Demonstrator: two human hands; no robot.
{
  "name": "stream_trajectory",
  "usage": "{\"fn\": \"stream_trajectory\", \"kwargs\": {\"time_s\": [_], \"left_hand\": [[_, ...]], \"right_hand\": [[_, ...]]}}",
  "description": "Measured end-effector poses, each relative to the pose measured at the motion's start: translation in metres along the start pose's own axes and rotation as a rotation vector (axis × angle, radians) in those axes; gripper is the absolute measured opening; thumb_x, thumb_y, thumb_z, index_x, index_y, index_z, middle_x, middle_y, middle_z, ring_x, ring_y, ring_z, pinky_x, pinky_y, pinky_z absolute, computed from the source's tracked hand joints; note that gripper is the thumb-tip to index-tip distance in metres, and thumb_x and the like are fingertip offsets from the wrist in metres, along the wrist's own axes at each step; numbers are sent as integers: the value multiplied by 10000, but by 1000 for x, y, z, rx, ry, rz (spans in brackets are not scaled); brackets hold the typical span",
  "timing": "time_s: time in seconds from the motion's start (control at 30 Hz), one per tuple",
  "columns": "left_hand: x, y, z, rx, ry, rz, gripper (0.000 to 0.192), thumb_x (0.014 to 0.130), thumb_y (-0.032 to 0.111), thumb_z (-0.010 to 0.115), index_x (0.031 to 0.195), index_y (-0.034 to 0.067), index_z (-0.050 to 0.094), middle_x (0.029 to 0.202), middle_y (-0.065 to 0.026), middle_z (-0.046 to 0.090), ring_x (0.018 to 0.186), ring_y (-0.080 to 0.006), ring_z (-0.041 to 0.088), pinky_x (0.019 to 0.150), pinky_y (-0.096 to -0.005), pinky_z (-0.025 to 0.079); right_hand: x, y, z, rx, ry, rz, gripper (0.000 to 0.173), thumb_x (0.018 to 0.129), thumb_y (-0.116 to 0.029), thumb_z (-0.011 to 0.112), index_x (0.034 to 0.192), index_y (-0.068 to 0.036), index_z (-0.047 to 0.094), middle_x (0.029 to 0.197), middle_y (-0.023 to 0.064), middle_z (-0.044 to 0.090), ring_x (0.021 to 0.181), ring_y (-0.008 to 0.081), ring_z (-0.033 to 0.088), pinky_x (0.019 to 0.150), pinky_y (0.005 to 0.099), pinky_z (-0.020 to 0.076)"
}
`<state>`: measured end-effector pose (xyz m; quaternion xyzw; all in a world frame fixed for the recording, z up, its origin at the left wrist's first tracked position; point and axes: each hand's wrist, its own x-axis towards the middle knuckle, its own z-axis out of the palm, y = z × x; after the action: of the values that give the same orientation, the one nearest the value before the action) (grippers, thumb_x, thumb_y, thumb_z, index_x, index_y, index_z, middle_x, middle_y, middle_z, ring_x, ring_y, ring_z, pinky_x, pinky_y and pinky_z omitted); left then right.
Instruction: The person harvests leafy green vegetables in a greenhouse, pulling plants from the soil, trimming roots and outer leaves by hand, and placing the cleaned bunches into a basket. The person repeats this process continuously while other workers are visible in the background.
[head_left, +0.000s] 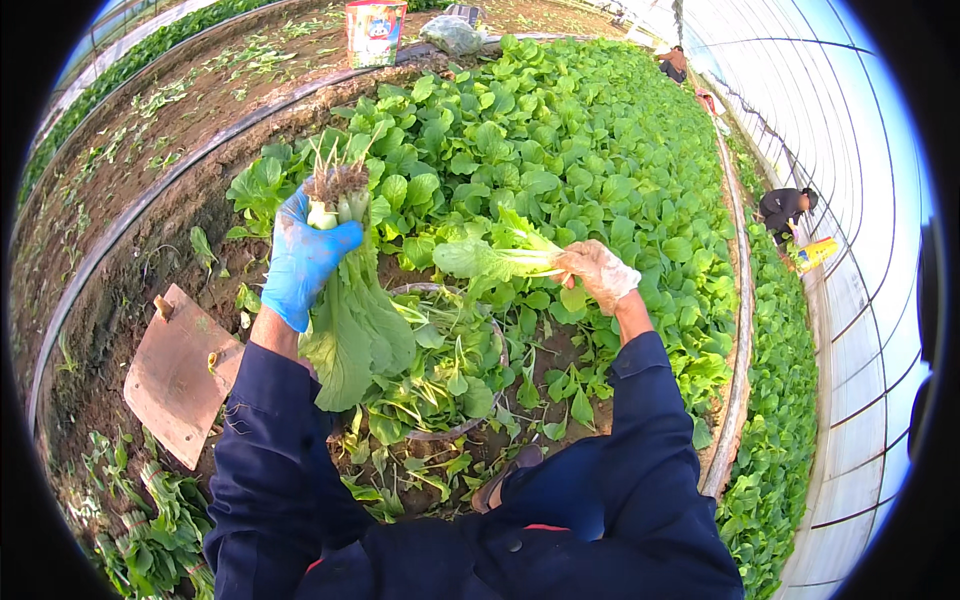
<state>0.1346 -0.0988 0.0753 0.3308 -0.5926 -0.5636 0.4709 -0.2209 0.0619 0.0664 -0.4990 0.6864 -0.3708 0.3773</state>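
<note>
My left hand, in a blue glove, grips a bunch of leafy greens near its base. Soil-covered roots stick up above the thumb, and the broad leaves hang down past the wrist. In a pale, soil-stained glove, my right hand pinches a few loose leaf stalks, their leafy ends pointing left. Below and between the hands is a round basin heaped with loose leaves; most of its rim is covered.
Leafy plants fill the bed ahead. A flat board lies at left, above tied bundles of greens. A printed bucket and a plastic bag sit at the far edge. Two people crouch at right, one near a yellow container.
</note>
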Motion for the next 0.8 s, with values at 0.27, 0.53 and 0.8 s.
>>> {"fn": "stream_trajectory", "kwargs": {"time_s": [0.27,0.53,0.8], "left_hand": [[-32,-30,61,-226,-712,-267,759,685,-88,673,1385,90,442,1146,-26,604,932,-110,590,800,-265,498],[-25,-38,55,-133,-526,-293,480,667,-8,723,1126,-13,582,991,-64,659,866,-148,638,800,-296,507],[-25,-46,59,12,-508,-199,525,662,-25,718,1169,23,587,1012,-42,657,869,-128,632,790,-278,522]], "right_hand": [[-3,-67,68,-528,-145,-279,276,795,-287,638,752,-14,649,540,128,482,508,217,459,507,355,400],[-9,-74,85,-371,10,-507,167,793,-191,715,780,-32,665,629,166,556,539,299,466,519,366,390],[-16,-77,74,-964,-4,-666,127,821,-202,601,767,-91,569,623,130,515,608,340,533,561,436,410]]}}
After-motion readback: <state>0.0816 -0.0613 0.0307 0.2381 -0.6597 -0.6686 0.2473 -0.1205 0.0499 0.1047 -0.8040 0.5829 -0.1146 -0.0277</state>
